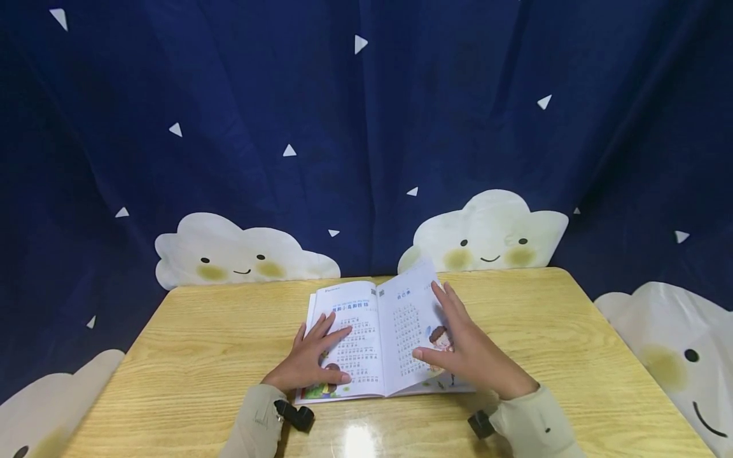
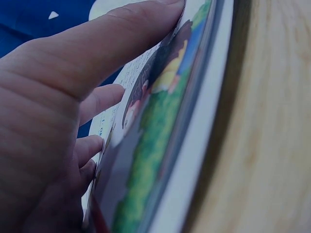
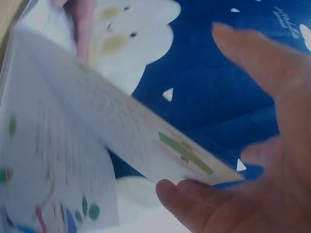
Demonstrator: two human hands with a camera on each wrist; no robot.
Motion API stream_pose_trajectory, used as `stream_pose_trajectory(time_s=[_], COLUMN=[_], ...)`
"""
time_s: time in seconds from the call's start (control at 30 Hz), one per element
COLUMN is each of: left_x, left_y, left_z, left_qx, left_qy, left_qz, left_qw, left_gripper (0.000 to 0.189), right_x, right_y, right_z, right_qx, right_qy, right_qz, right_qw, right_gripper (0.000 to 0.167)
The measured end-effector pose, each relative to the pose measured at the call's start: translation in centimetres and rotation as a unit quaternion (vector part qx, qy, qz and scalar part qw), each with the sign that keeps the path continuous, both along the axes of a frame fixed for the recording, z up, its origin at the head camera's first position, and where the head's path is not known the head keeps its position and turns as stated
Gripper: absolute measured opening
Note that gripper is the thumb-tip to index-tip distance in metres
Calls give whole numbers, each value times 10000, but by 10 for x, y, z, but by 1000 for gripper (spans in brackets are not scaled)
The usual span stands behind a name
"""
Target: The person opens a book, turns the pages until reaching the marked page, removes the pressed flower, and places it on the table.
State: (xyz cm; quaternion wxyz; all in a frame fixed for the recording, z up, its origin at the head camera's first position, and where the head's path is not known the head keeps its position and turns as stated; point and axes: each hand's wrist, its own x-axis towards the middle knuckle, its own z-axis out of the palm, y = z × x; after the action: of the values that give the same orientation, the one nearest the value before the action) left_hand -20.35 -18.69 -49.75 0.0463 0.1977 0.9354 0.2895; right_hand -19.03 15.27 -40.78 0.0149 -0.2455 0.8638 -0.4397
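Observation:
An illustrated book [image 1: 357, 305] with printed text lies spread on the wooden table. My left hand [image 1: 314, 356] rests on its left page, fingers spread and thumb near the lower text. In the left wrist view that thumb [image 2: 112, 43] lies over a picture with green grass. One right-hand page [image 1: 403, 318] stands lifted at a slant from the spine. My right hand [image 1: 475, 353] is at its outer side with fingers extended. Up close in the right wrist view, fingertips [image 3: 167, 191] meet the edge of the raised page [image 3: 126, 121], while the thumb stays apart from it.
The wooden table [image 1: 217, 337] extends on both sides of the book. Behind it hangs a dark blue curtain [image 1: 275, 95] with white triangles and smiling clouds. Black wrist devices [image 1: 300, 416] sit at both sleeve cuffs.

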Motion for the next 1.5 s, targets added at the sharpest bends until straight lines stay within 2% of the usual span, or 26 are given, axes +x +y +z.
stream_pose_trajectory(time_s=[0.13, 0.2, 0.3, 0.4, 0.53, 0.6, 0.67, 0.73, 0.8, 0.9, 1.0, 1.1, 1.17, 1.23, 1.3, 1.4, 1.43, 1.5], left_x=[0, 0, 0, 0, 1, 1, 1, 1, 1, 1, 1, 1, 1, -1, -2, -3, -3, -3], left_y=[1, 1, 1, 1, 1, 1, 1, 1, 1, 2, 1, -1, -2, -5, -8, -13, -15, -17], left_z=[1, 1, 2, 1, 0, 0, 0, 0, 0, 0, 1, 1, 2, 2, 2, 0, 0, -1], left_qx=[40, 41, 29, 20, 8, -4, 6, 12, 27, 60, 115, 421, 852, 1461, 2162, 3171, 3493, 3970], left_qy=[-23, -31, -39, -34, -24, -13, -17, -4, -20, -42, -56, -90, -179, -374, -668, -1173, -1342, -1510], left_qz=[15, 18, 24, 18, -4, -13, -7, 14, 39, 80, 77, 28, 27, 125, 294, 545, 574, 588], left_qw=[10000, 10000, 10000, 10000, 10000, 10000, 10000, 10000, 10000, 9999, 9999, 9991, 9962, 9885, 9736, 9395, 9256, 9034], left_gripper=[96, 96, 96, 96, 95, 95, 96, 96, 96, 94, 87, 68, 54, 48, 50, 61, 65, 71], right_x=[1, 1, 2, 2, 3, 5, 9, 12, 17, 20, 21, 22, 23, 23, 23, 22, 21, 21], right_y=[0, -1, -5, -9, -14, -16, -18, -22, -25, -31, -35, -38, -40, -42, -44, -48, -49, -52], right_z=[4, 6, 7, 5, 0, -3, -6, -9, -11, -15, -20, -26, -29, -33, -36, -41, -42, -43], right_qx=[-755, -1246, -1669, -1902, -1968, -1764, -1311, -649, 91, 669, 921, 1039, 1061, 1050, 1017, 984, 989, 1030], right_qy=[-506, -1022, -1727, -2193, -2222, -2049, -1697, -1336, -1009, -809, -687, -519, -442, -381, -359, -319, -299, -250], right_qz=[-106, -18, 74, 458, 1375, 1672, 1724, 1540, 1249, 1093, 1090, 1161, 1204, 1256, 1321, 1464, 1503, 1567], right_qw=[9958, 9869, 9707, 9558, 9450, 9481, 9614, 9768, 9870, 9884, 9874, 9864, 9860, 9858, 9853, 9838, 9832, 9819], right_gripper=[101, 97, 88, 74, 62, 63, 69, 78, 84, 91, 92, 95, 95, 96, 97, 97, 97, 97])
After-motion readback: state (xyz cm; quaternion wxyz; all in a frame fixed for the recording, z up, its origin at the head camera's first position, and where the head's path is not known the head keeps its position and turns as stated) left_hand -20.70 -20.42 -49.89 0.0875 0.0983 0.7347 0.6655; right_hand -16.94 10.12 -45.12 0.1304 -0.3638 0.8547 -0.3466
